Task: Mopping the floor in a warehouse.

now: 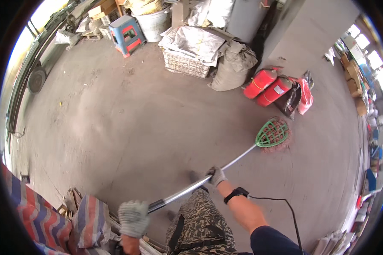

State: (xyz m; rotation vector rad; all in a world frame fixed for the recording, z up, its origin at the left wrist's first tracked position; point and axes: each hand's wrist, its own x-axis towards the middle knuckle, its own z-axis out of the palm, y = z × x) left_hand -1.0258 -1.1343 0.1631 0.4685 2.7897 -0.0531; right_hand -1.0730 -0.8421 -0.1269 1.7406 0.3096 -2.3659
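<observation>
Mop (239, 157) in both hands: it ran from the left hand, past the right hand, to the floor (115, 119) ahead and to the right. The left hand (134, 219), in a grey glove, was wrapped snug around the black end of the pole, with no gap that I could see. It seemed best for this hand to steer the end, low and steady, and not bump the striped cloth (91, 221) on its left. This hand stood up from the wrist, its back showing, a bit blurry.

The right hand (217, 176), gloved too, was curled tight around the silver part farther along. It looked like the hand to push and pull with, not squeezing too hard. Its arm reached forward and in toward the left. A black cord (287, 202) hung from the wristband (236, 194), and was best kept off the pole.

Past that grip, the green and reddish mop head (274, 134) seemed to lie on the floor. It would likely work best kept low and flat, with smooth, slow strokes. Farther on stood two red fire extinguishers (261, 83), so gentle turns looked wise there.
</observation>
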